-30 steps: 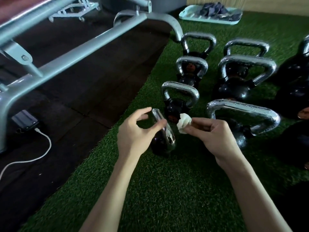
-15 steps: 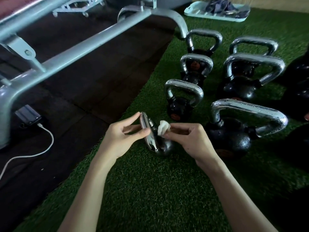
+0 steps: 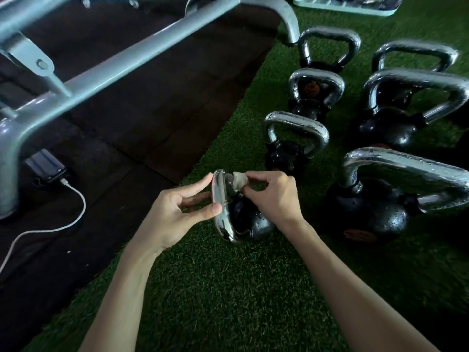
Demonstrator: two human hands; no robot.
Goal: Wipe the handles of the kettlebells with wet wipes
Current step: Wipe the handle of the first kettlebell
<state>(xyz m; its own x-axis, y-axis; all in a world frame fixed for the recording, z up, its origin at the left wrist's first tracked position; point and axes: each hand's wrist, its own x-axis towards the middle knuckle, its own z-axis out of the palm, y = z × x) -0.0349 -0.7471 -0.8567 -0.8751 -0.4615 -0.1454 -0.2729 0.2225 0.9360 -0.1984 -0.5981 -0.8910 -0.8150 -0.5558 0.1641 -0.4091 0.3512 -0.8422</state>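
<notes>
Artificial turf (image 3: 228,288): left grip (image 3: 175,214) pinches kettlebell handle (image 3: 219,199), right grip (image 3: 274,196) pinches wet wipe (image 3: 239,179) against it; wiping step, next: sweep round loop

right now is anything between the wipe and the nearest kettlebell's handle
Nothing visible does. The right hand pinches the wet wipe against the handle near its top, and the left hand pinches the handle's outer side.
</notes>
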